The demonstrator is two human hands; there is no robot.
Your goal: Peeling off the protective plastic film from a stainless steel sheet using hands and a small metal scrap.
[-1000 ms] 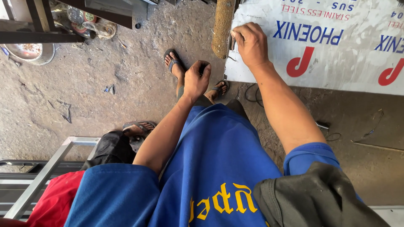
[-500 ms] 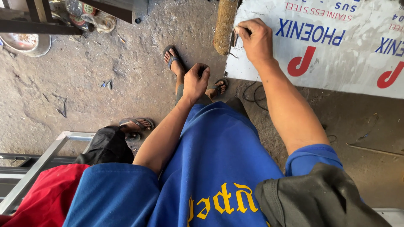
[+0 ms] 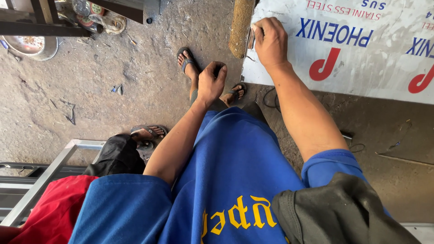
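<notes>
Two hands are in view. The right hand (image 3: pixel 271 43), at the upper middle of the frame, rests on the corner of one white metal sheet (image 3: pixel 361 49) with its grip curled around a small dark thing; what it is, I cannot tell. The left hand (image 3: pixel 211 82) hangs free above the concrete floor (image 3: pixel 113 68), fingers loosely bent, holding nothing. Three sandalled feet show. One metal bowl (image 3: pixel 29 46) lies at upper left; its content is unclear.

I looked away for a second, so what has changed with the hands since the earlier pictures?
Little. The right hand stays gripping the corner of the white sheet, its fingers shifting slightly at the edge. The left hand stays loosely curled, empty, above the sandalled feet. The view drifted slightly.
</notes>
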